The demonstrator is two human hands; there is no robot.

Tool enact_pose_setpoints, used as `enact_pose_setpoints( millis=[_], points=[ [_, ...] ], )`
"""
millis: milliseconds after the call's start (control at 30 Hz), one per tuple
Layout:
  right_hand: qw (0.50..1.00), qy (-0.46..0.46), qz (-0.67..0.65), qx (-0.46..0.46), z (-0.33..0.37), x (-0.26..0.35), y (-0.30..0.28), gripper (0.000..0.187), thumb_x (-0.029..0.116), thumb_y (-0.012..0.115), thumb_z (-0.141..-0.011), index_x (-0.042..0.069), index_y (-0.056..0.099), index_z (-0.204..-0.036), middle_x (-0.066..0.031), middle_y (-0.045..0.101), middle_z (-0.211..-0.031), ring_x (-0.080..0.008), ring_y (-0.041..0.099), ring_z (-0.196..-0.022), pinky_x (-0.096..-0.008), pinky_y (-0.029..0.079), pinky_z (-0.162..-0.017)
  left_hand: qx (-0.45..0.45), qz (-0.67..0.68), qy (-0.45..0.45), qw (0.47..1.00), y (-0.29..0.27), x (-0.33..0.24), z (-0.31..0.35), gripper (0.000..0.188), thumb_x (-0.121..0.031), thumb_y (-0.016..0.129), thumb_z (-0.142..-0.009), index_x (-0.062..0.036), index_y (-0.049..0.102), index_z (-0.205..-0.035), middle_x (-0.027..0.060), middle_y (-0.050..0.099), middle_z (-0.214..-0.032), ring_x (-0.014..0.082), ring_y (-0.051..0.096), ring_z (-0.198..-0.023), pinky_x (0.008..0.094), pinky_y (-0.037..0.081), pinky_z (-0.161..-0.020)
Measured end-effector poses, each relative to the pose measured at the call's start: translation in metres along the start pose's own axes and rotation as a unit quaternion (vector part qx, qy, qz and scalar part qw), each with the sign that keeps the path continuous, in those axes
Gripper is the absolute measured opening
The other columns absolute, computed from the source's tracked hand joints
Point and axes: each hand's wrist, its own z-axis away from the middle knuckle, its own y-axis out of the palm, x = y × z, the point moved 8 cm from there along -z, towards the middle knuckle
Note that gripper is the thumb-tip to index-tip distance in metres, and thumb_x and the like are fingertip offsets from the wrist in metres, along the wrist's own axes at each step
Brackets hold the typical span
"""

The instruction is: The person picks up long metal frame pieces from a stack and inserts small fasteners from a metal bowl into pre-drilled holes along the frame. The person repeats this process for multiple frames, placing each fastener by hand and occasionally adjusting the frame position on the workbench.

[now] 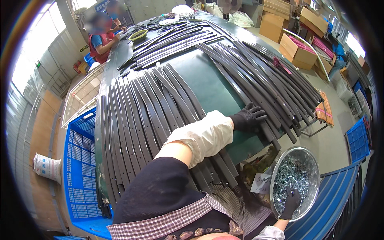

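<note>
My left hand (250,117), in a black glove and a white sleeve cover, reaches across to the right-hand batch of long dark metal bars (256,86). Its fingers are stretched out over the near part of one bar and touch it. Low on the right, my right hand (292,205), also black-gloved, is inside a round steel bowl (275,188). Small shiny metal pieces (294,172) fill the bowl. The right fingers are drawn together among the pieces, and what they hold is too small to make out.
More dark bars (136,120) lie side by side on the green table (196,76). A blue plastic crate (80,172) stands at the left. Two people (102,42) are by the far left edge. Cardboard boxes (296,52) and a blue slatted surface (332,196) are to the right.
</note>
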Motion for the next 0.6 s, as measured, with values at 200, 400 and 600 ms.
enact_pose_setpoints(
  millis=[200,400,600],
  points=[
    [0.997,0.017,-0.069,0.021,-0.002,0.017,-0.012,0.051,0.045,0.064,-0.095,-0.004,0.061,-0.079,-0.0216,0.058,-0.070,-0.0338,0.048,-0.060,-0.0441,0.040,-0.061,-0.154,-0.072,0.070,0.983,-0.007,-0.013,0.020,0.028,-0.024,0.066,-0.083,-0.0125,0.063,-0.108,0.0054,0.064,-0.104,0.0276,0.062,-0.102,0.0509,0.044,-0.095],
    [0.974,0.059,-0.212,-0.046,0.022,0.037,-0.033,0.039,0.031,0.065,-0.096,-0.004,0.063,-0.079,-0.0125,0.055,-0.064,-0.0188,0.044,-0.060,-0.0373,0.039,-0.059,-0.026,0.009,0.146,0.989,-0.042,-0.065,0.027,0.019,-0.027,0.068,-0.080,-0.0173,0.067,-0.095,0.0044,0.060,-0.085,0.0272,0.062,-0.084,0.0463,0.048,-0.076],
    [0.904,0.101,-0.411,0.054,0.049,0.090,-0.030,0.030,0.026,0.071,-0.093,-0.003,0.070,-0.101,0.0027,0.056,-0.070,-0.0055,0.046,-0.062,-0.0249,0.039,-0.057,0.020,0.081,0.094,0.992,-0.032,-0.074,0.051,0.044,-0.046,0.078,-0.072,-0.0200,0.071,-0.106,0.0065,0.063,-0.091,0.0296,0.062,-0.087,0.0442,0.045,-0.079]
  ],
)
